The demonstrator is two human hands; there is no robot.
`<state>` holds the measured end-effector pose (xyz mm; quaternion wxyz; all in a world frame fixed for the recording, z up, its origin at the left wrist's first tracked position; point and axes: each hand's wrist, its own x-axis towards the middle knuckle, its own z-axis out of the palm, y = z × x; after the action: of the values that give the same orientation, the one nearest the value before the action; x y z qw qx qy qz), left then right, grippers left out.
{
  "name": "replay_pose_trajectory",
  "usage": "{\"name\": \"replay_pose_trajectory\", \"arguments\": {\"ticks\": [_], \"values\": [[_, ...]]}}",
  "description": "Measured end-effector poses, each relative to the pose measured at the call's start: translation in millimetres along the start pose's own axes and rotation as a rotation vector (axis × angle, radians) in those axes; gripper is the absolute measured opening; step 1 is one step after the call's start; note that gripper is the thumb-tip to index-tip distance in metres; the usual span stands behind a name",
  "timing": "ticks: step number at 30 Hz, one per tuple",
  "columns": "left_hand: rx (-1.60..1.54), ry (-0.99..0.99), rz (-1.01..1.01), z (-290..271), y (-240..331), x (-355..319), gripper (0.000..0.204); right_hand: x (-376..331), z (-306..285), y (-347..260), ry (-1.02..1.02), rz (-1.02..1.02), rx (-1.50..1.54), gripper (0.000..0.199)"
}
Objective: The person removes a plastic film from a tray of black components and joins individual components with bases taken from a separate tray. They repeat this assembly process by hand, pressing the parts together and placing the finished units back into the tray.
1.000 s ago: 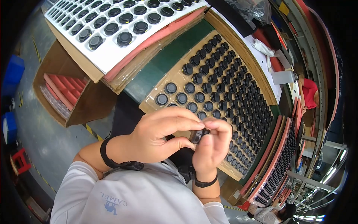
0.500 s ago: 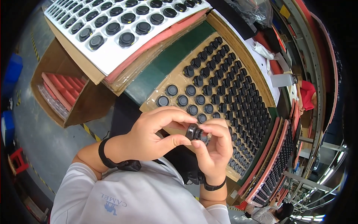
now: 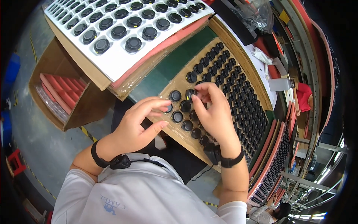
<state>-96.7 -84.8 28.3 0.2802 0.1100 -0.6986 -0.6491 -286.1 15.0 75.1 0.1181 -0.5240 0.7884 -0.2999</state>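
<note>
Between the thumb and fingers of my right hand (image 3: 217, 114) is a black round button-like part (image 3: 190, 95) with a yellow mark on its side. It is tilted, just over the near-left rows of a brown tray (image 3: 179, 81) of similar black parts. My left hand (image 3: 138, 123) is open beside that tray's near-left edge, thumb and fingers apart, with its fingertips close to a round part in the corner. Some parts at this end lie with their flat round faces up; many farther along stand taller. My right hand hides several of them.
At the upper left, a white tray (image 3: 108, 66) of black round parts with yellow marks rests on stacked red and brown sheets. A cardboard box (image 3: 49, 108) holding red trays (image 3: 61, 89) stands on the floor. A clear plastic bag (image 3: 257, 16) and a white bottle (image 3: 279, 84) lie beyond.
Both hands held the black part together before; my left hand has let go and moved left. My right hand has carried the part up and left over the brown tray.
</note>
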Motion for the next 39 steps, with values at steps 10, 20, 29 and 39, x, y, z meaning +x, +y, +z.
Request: {"name": "replay_pose_trajectory", "arguments": {"ticks": [10, 20, 29, 39], "values": [[0.264, 0.021, 0.15, -7, -2, 7, 0.028, 33, 13, -1, 0.031, -0.108, -0.394, 0.022], [0.45, 0.076, 0.223, -1, -14, 25, 0.029, 27, 29, 9, 0.095, -0.131, -0.466, 0.023], [0.489, 0.096, 0.221, -2, -15, 35, 0.025, 23, -19, -9, 0.128, -0.217, -0.374, 0.027], [0.361, 0.144, 0.204, 5, -33, 44, 0.025, 0, -165, -15, 0.35, -0.256, -0.34, 0.019]]}}
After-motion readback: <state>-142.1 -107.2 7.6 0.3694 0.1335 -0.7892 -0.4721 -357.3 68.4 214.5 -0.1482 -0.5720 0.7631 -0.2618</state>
